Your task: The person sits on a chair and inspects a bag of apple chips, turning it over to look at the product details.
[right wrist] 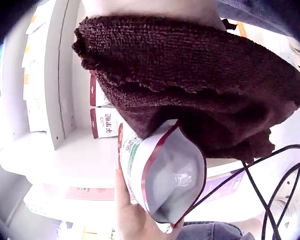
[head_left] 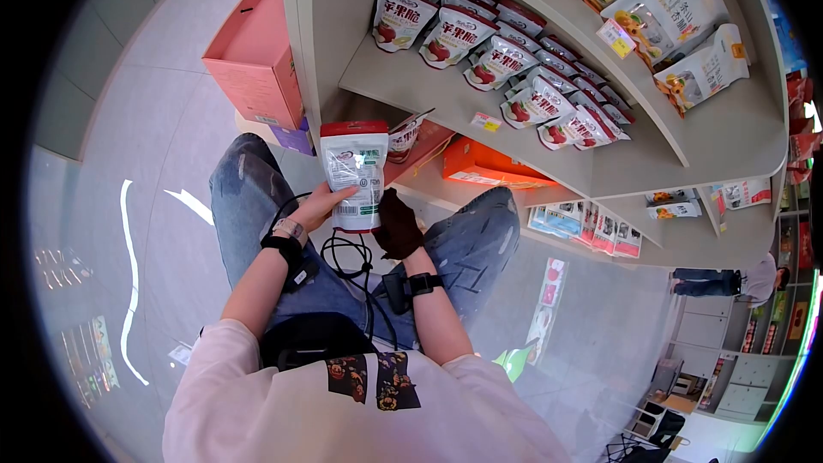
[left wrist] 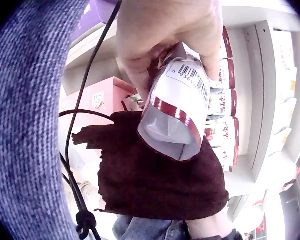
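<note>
A white snack pouch with red bands (head_left: 353, 176) stands upright in front of me, its barcode side facing up at me. My left hand (head_left: 323, 206) grips it by the left side, thumb across the front. In the left wrist view the pouch's pale bottom gusset (left wrist: 170, 132) faces the camera. A dark brown cloth (head_left: 399, 225) wraps my right hand and hides its fingers; in the right wrist view the cloth (right wrist: 190, 85) overlaps the edge of the pouch (right wrist: 172, 175).
Rows of similar pouches (head_left: 459, 36) stand on the shelf (head_left: 403, 86) ahead. Another pouch (head_left: 403, 139) stands just behind mine. A pink box (head_left: 255, 60) is at left, an orange box (head_left: 489, 165) below the shelf. Black cables (head_left: 364, 270) hang between my arms.
</note>
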### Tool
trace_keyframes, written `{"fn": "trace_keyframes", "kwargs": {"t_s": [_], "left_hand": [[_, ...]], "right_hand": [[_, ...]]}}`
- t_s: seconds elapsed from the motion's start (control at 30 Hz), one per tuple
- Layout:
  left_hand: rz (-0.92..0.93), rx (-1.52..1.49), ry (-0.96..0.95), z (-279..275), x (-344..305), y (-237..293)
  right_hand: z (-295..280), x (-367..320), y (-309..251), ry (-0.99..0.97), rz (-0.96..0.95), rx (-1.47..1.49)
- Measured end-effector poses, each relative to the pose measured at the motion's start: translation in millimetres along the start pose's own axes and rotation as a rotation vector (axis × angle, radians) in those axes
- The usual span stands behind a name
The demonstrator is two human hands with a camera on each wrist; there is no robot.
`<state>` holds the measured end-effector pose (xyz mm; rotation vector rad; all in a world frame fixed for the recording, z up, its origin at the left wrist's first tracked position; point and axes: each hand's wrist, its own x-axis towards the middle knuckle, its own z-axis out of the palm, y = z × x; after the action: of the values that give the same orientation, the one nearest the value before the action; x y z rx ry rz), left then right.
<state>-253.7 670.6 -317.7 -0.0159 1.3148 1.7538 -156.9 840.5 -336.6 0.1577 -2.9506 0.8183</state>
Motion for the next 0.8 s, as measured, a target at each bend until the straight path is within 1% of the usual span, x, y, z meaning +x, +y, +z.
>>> {"fn": "trace_keyframes", "kwargs": {"t_s": [0.03, 0.1, 0.2, 0.3, 0.4, 0.6, 0.67, 0.73, 0.8], "left_hand": [[0.034, -0.006, -0.026, 0, 1, -1], [0.007, -0.002, -0.019, -1, 1, -1], [-0.013, -0.006, -0.017, 0, -1, 1], [-0.026, 0.006, -0.024, -1, 0, -2], [-0.040, 0.035, -0.039, 0, 1, -3], [-0.047, 0.059, -0.064, 1, 0, -2], [-0.049, 0.077, -0.075, 2, -1, -2], [-0.058, 0.095, -0.079, 2, -1, -2], [-0.068, 0.105, -0.095, 2, 0, -3]], "right_hand": [[-5, 5, -6, -0.047, 0.050, 0.007], [-11, 12, -14, -0.141, 0.148, 0.023], [-9, 7, -11, 0.062, -0.092, 0.024], [-14, 6, -14, -0.003, -0.030, 0.177], [5, -5, 6, -0.002, -0.093, 0.109], [11, -5, 6, 0.132, -0.043, 0.090], [8, -1, 0, 0.128, 0.074, 0.303], [13, -3, 6, 0.115, 0.054, 0.271], [25, -11, 24, 0.094, -0.104, -0.006]]}}
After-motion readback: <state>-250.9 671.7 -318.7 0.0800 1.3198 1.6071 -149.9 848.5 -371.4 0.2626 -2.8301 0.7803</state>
